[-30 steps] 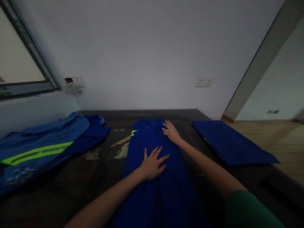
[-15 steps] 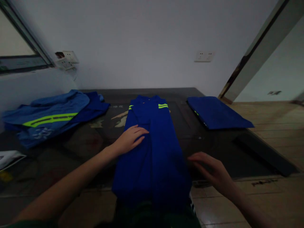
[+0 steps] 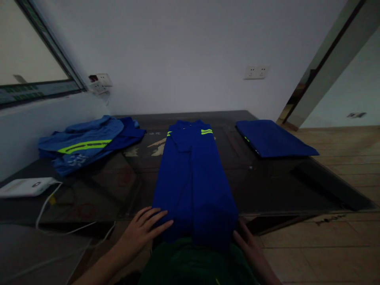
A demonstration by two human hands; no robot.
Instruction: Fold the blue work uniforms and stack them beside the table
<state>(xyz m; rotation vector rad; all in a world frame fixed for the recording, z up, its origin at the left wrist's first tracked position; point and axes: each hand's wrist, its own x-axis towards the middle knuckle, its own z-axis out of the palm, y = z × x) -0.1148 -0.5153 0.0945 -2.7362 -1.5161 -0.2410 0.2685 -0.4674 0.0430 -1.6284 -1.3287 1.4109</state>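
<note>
A blue garment (image 3: 204,170) with yellow-green stripes near its collar lies lengthwise on the dark table (image 3: 267,198), its sides folded inward and its lower end at the near edge. My left hand (image 3: 147,225) rests on its lower left edge, fingers spread. At the lower right corner is my right hand (image 3: 247,241), touching the cloth's edge with its fingers apart; some fingertips are hidden beside the fabric.
A loose pile of blue clothing (image 3: 86,142) lies at the left. A folded blue garment (image 3: 273,138) sits at the right, near a dark long object (image 3: 329,184). A white device (image 3: 28,187) with a cable is at far left.
Both hands have moved down toward the garment's near end. My left hand has left its middle, and my right hand has come in to its right edge. The view has shifted a little left.
</note>
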